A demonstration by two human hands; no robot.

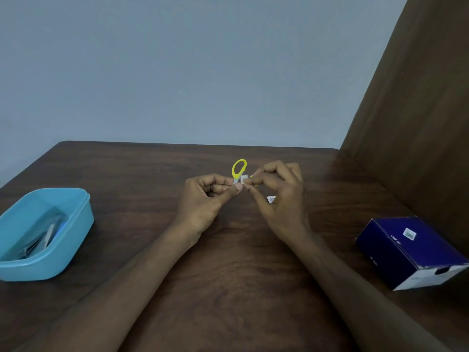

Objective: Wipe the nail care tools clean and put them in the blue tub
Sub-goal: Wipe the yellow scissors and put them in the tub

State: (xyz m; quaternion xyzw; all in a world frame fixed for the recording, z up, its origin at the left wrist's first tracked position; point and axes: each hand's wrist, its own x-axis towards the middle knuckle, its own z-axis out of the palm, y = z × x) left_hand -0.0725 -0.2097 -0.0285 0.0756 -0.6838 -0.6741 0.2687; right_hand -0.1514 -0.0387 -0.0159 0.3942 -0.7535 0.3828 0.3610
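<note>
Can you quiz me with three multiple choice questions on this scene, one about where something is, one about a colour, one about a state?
1. Where is the blue tub?
A. At the table's left
B. At the table's right
C. Between the hands

2. What colour is the scissors handle?
A. Red
B. Yellow
C. Black

3. What is the left hand doing?
A. Lying flat on the table
B. Reaching into the tub
C. Pinching the scissors

Answers:
1 A, it sits by the left edge.
2 B, a yellow loop rises above the fingers.
3 C, thumb and fingers close on the scissors beside the right hand.
</note>
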